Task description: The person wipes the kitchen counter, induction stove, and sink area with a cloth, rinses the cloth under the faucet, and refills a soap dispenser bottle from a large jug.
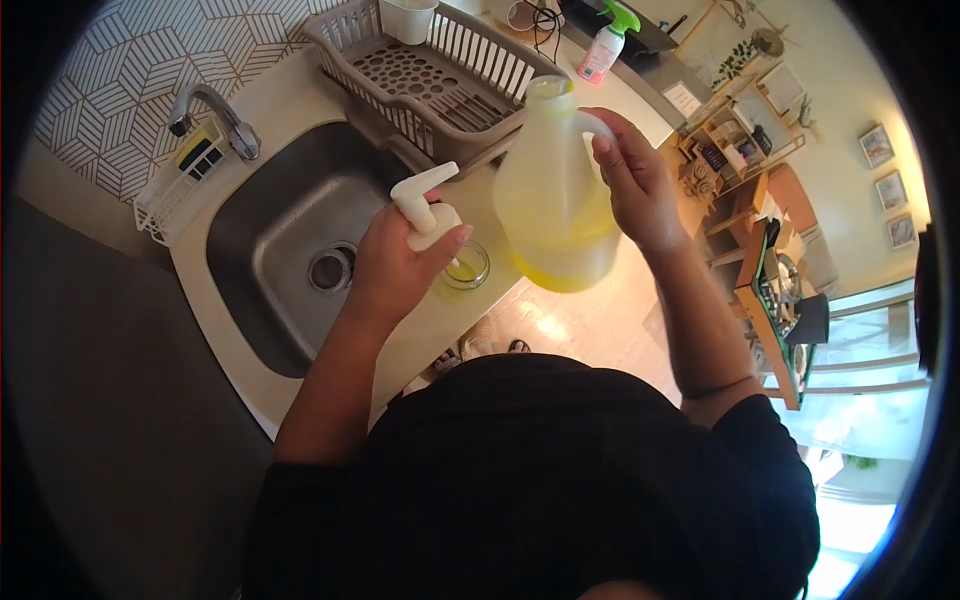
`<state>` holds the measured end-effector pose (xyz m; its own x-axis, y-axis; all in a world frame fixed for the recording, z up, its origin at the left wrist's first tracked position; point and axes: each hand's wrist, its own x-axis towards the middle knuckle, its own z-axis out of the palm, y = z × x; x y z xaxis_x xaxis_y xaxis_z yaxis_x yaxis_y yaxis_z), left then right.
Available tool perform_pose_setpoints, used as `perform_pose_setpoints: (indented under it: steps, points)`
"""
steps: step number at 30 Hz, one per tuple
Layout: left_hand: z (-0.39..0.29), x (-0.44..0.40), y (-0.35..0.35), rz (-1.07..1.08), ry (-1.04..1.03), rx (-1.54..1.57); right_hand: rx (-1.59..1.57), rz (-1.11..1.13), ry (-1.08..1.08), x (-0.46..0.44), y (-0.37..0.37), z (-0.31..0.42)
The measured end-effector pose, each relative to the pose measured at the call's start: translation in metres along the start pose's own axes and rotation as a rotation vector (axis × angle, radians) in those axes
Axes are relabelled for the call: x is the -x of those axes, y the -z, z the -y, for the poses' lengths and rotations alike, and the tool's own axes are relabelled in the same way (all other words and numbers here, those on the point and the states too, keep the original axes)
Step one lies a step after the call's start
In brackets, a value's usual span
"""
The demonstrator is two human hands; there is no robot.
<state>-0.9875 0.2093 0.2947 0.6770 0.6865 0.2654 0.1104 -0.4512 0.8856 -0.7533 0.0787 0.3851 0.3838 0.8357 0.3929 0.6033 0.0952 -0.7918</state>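
My left hand (388, 262) is wrapped round a white pump top (425, 208), its nozzle pointing up and to the right. Under it, on the counter beside the sink, stands a small clear glass container (468, 268) with some yellow liquid in it. My right hand (640, 185) grips the handle of a large translucent jug (555, 190), which is uncapped at the top and holds yellow liquid. The jug is held nearly upright, to the right of the glass container. My left fingers partly hide the pump's lower end.
A steel sink (290, 240) with a faucet (215, 120) lies at the left. Behind the counter's middle sits a grey dish rack (420, 95) with a white cup (407, 20). A spray bottle (603, 48) stands farther back. A caddy (185, 180) is left of the sink.
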Motion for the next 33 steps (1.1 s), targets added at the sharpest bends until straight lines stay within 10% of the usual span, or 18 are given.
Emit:
perform_pose_setpoints:
  steps: [16,33]
  points:
    - [0.021,0.003,-0.008,-0.163,-0.015,0.154,1.016,1.094,-0.181,-0.02,-0.038,0.093]
    - [0.014,0.01,-0.004,-0.171,0.027,0.164,1.242,1.276,0.012,-0.038,-0.082,0.113]
